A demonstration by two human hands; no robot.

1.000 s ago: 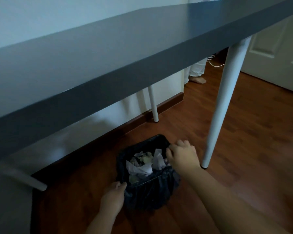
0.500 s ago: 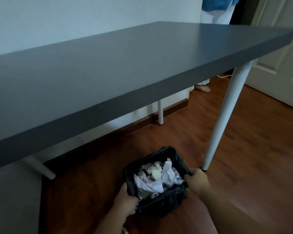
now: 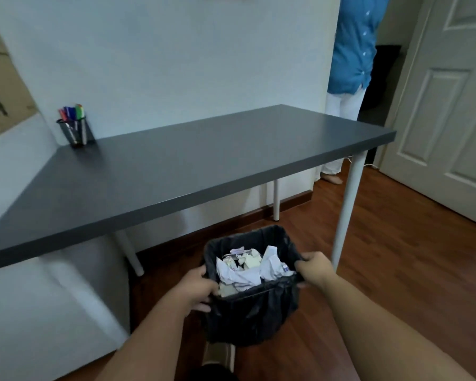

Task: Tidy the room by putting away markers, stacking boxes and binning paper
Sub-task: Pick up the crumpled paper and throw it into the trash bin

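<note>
Desk [image 3: 204, 166] looks bare but for the cup of markers [image 3: 76, 127] at ten o'clock, and your left hand [image 3: 195, 287] and right hand [image 3: 315, 268] each grip the bin [image 3: 252, 314] at six o'clock, full of paper [image 3: 248, 270]; no boxes show.

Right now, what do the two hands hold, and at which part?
Both hold the black-lined bin full of crumpled paper, by its top rim: the left hand at the left side, the right hand at the right side.
</note>
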